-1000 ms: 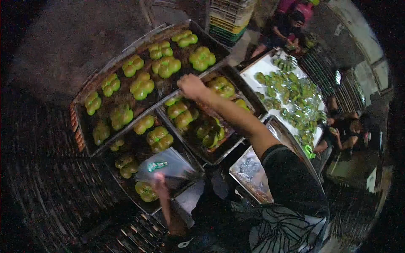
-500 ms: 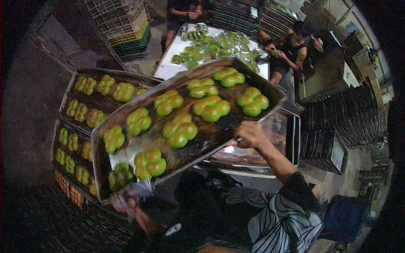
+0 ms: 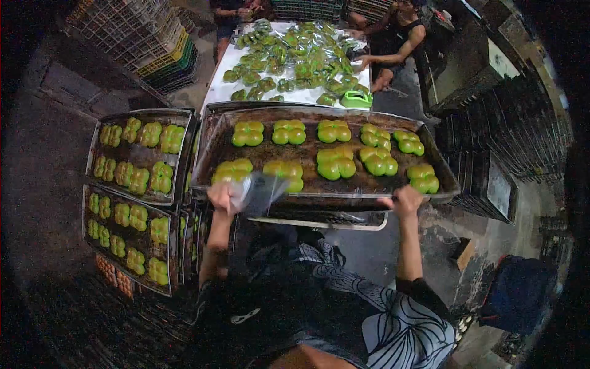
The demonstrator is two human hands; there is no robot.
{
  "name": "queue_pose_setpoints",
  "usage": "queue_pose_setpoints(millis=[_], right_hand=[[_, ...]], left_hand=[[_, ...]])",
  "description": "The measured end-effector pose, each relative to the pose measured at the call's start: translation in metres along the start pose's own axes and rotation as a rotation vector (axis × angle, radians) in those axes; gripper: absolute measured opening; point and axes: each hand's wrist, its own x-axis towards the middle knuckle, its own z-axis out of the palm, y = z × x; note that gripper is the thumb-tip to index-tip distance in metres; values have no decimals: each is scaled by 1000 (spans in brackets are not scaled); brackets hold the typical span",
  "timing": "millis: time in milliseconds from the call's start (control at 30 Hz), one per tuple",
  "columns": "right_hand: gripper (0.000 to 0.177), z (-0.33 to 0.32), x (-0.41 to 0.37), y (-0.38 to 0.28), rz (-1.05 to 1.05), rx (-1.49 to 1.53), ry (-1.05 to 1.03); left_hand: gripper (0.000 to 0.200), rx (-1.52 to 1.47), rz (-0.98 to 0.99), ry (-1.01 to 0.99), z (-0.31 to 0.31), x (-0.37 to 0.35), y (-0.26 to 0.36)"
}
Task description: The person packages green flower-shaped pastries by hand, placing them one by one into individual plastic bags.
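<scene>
A dark metal tray [image 3: 295, 202] with several green-brown clover-shaped buns [image 3: 335, 162] lies level in front of me. Its near left edge is by my left hand [image 3: 222, 197], which is closed on a clear plastic bag [image 3: 261, 192] that hangs over the rim. At the near right corner, my right hand [image 3: 404, 202] is closed round the rim of the tray. Below the tray the pale edge of another tray [image 3: 319, 225] shows.
Trays of similar buns [image 3: 178, 154] stand at the left. Beyond, a white table [image 3: 215, 92] bears bagged green buns and a green object [image 3: 356, 99]. Two people are at its far side and right. Crates [image 3: 123, 37] rise at the back left; stacked trays [image 3: 501, 178] stand right.
The tray has swung from a steep tilt to level, over the spot before me. Both my hands have moved with it, the left one upward. The view has shifted too.
</scene>
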Motion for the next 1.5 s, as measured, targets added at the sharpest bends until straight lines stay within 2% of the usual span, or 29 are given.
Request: queue_pose_setpoints(millis=[100, 133, 200, 300, 333, 400, 433, 467, 533, 600, 667, 700, 733, 767, 800, 833, 867, 933, 967, 1033, 1133, 1200, 1233, 1267, 1300, 1333, 1367, 1433, 1500], right_hand=[[46, 15, -25, -8, 76, 76, -104], [46, 22, -37, -9, 84, 75, -105], [42, 54, -71, -17, 257, 101, -372], [40, 85, -108, -52, 408, 192, -499], [40, 82, -99, -53, 431, 187, -498], [47, 73, -91, -55, 581, 218, -843], [54, 82, -96, -54, 794, 579, -707], [61, 96, -99, -58, 987, 943, -532], [67, 107, -66, -85, 925, 1080, -350], [54, 88, -11, -113, 1038, 1291, -406], [47, 82, -20, -110, 1177, 1075, -541], [41, 81, -29, -110, 1299, 861, -668], [35, 85, -57, -103, 1234, 742, -495], [30, 85, -85, -91, 1159, 623, -322], [27, 64, -77, -82, 1248, 456, -456], [27, 59, -89, -70, 1264, 476, -378], [27, 60, -100, -57, 1278, 496, -298], [28, 41, -52, -48, 1344, 611, -347], [26, 58, -53, -40, 1283, 584, -343], [25, 92, -27, -39, 1214, 727, -406], [28, 184, -46, -50, 1018, 770, -382], [32, 214, -58, -63, 1071, 550, -610], [32, 209, -56, -70, 1072, 563, -612], [35, 195, -52, -79, 1044, 381, -315], [38, 174, -42, -85, 994, 192, -18], [39, 135, -26, -90, 962, 157, -107], [40, 99, -19, -97, 930, 121, -192], [31, 66, -49, -120, 1196, 686, -485], [28, 50, -67, -148, 1079, 927, -776]], left_hand=[[20, 99, -15, 12, 21, -39, -1], [17, 162, -139, -59, 28, -57, -4], [15, 227, -256, -146, 42, -86, -16], [15, 439, -499, -594, 51, -114, -21], [15, 430, -483, -609, 52, -104, -20], [20, 434, -878, -665, 58, -97, -18], [26, 132, -876, -499, 62, -89, -17], [27, -509, -1349, -319, 72, -85, -9], [25, -856, -1403, -342, 96, -66, 25], [24, -956, -1250, -474, 113, -31, 79], [29, -936, -1283, -763, 129, -12, 97], [44, -1084, -1371, -704, 138, -5, 103], [70, -1126, -1519, -652, 139, 17, 114], [78, -755, -1444, -570, 172, -6, 100], [86, -396, -1341, -470, 216, -38, 82], [83, -112, -1331, -427, 246, -44, 83], [83, -124, -1326, -423, 252, -33, 75], [74, -604, -1490, -704, 251, -7, 64], [56, -327, -1590, -451, 259, 2, 67], [42, -684, -1297, -231, 211, 40, 69], [63, -480, -1314, -51, 188, 26, 58], [79, 255, -645, -150, 182, -3, 82], [74, 72, -436, -536, 172, -9, 97], [69, -121, -210, -910, 160, -11, 114], [57, -167, -266, -1082, 153, -26, 127], [45, -215, -320, -1253, 150, -39, 131], [45, -213, -313, -1252, 151, -40, 122], [32, -68, -237, -1344, 147, -44, 102], [20, -211, -515, -1157, 135, -27, 107]])
